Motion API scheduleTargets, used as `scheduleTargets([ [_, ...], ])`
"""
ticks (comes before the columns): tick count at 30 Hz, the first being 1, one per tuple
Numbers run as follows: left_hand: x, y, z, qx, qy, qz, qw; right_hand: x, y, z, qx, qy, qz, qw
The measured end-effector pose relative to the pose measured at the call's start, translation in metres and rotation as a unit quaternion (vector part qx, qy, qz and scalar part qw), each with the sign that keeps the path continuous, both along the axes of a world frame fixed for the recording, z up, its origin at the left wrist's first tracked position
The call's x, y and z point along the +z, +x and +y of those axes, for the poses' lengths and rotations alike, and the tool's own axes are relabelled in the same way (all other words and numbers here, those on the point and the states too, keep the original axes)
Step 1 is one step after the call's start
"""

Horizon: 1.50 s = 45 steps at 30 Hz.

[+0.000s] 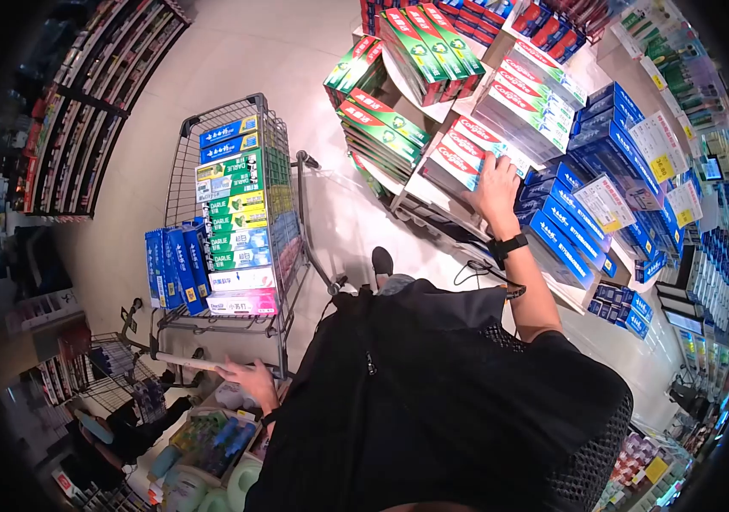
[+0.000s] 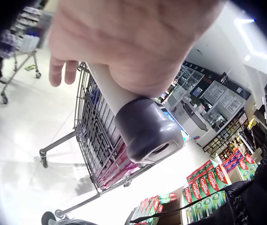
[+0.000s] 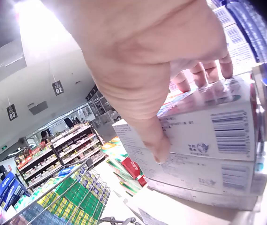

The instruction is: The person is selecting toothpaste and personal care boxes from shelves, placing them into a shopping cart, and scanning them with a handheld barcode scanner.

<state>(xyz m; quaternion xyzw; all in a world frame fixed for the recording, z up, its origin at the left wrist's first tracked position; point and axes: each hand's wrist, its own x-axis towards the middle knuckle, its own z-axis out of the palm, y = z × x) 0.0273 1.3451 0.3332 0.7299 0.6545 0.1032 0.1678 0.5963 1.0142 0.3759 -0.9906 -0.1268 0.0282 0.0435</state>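
At the toothpaste display, my right hand (image 1: 497,198) grips a red-and-white Colgate toothpaste box (image 1: 456,164). In the right wrist view the thumb presses the barcoded side of this box (image 3: 189,129), and the fingers reach over its top. Another such box lies directly underneath. My left hand (image 1: 252,381) rests on the pale handle (image 1: 178,361) of a shopping cart (image 1: 187,162). The left wrist view shows the palm lying over the handle bar (image 2: 106,86), with two fingers hanging loosely past it. Green, yellow, blue and pink toothpaste boxes (image 1: 236,205) fill the cart in rows.
Blue toothpaste boxes (image 1: 565,218) with price cards stand right of my right hand. Green-and-red boxes (image 1: 381,124) are stacked on the display's left. Tall shelves (image 1: 95,94) rise at far left, and a second cart (image 1: 113,354) is behind my left hand. Pale floor (image 1: 236,51) stretches beyond the cart.
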Motion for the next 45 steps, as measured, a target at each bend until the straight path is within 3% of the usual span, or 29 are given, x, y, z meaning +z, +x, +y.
scheduleTargets([
  [2,-0.005,0.002,0.006,-0.042,0.015,-0.003,0.999,-0.007,-0.006,-0.019,-0.006,0.006,-0.022,1.0],
  [6,-0.015,-0.013,-0.004,-0.024,0.023,-0.036,0.999,-0.009,0.003,-0.018,0.031,-0.011,-0.017,0.999],
  [8,-0.008,-0.008,-0.01,0.0,0.053,0.13,0.99,-0.011,0.008,-0.023,0.041,0.037,-0.015,0.998],
  [9,-0.009,-0.012,-0.01,0.01,0.071,0.141,0.987,-0.002,0.003,-0.02,0.05,0.028,-0.013,0.998],
  [11,0.019,-0.015,-0.002,0.022,0.108,0.069,0.992,0.02,-0.021,0.0,0.083,0.022,0.0,0.996],
  [13,0.053,0.018,0.002,-0.054,0.162,-0.004,0.985,0.035,-0.028,0.001,0.134,0.017,0.008,0.991],
  [14,0.072,0.079,0.012,-0.124,0.166,-0.095,0.974,0.047,-0.031,-0.029,0.123,0.01,0.002,0.992],
  [17,0.129,0.135,0.003,-0.26,0.107,-0.265,0.922,0.099,-0.055,0.019,0.324,0.027,0.072,0.943],
  [19,0.141,0.2,-0.009,-0.391,0.058,-0.234,0.888,0.123,-0.062,0.044,0.413,0.009,0.095,0.906],
  [22,0.133,0.263,-0.046,-0.527,0.033,-0.164,0.833,0.145,-0.092,0.094,0.518,-0.008,0.123,0.846],
  [24,0.132,0.281,-0.051,-0.587,-0.06,-0.13,0.797,0.151,-0.109,0.127,0.568,-0.016,0.134,0.812],
  [25,0.128,0.285,-0.054,-0.577,-0.127,-0.134,0.795,0.151,-0.116,0.138,0.582,-0.023,0.125,0.803],
  [26,0.122,0.284,-0.05,-0.575,-0.127,-0.136,0.797,0.151,-0.12,0.149,0.596,-0.03,0.116,0.794],
  [29,0.109,0.262,-0.03,-0.55,-0.026,-0.113,0.827,0.137,-0.132,0.18,0.612,-0.024,0.129,0.78],
  [35,0.085,0.221,0.037,-0.56,-0.047,-0.063,0.825,0.095,-0.151,0.206,0.636,0.006,0.134,0.76],
  [37,0.074,0.203,0.064,-0.537,-0.034,-0.047,0.842,0.094,-0.14,0.2,0.671,0.079,0.063,0.734],
  [38,0.071,0.195,0.08,-0.52,-0.026,-0.032,0.853,0.092,-0.131,0.197,0.67,0.081,0.062,0.735],
  [40,0.06,0.188,0.112,-0.512,0.026,0.031,0.858,0.085,-0.105,0.182,0.586,0.095,0.139,0.792],
  [42,0.052,0.183,0.143,-0.51,0.014,0.085,0.856,0.07,-0.085,0.166,0.568,0.144,0.134,0.799],
  [45,0.004,0.178,0.166,-0.538,0.018,0.088,0.838,0.049,-0.057,0.125,0.495,0.155,0.146,0.842],
])
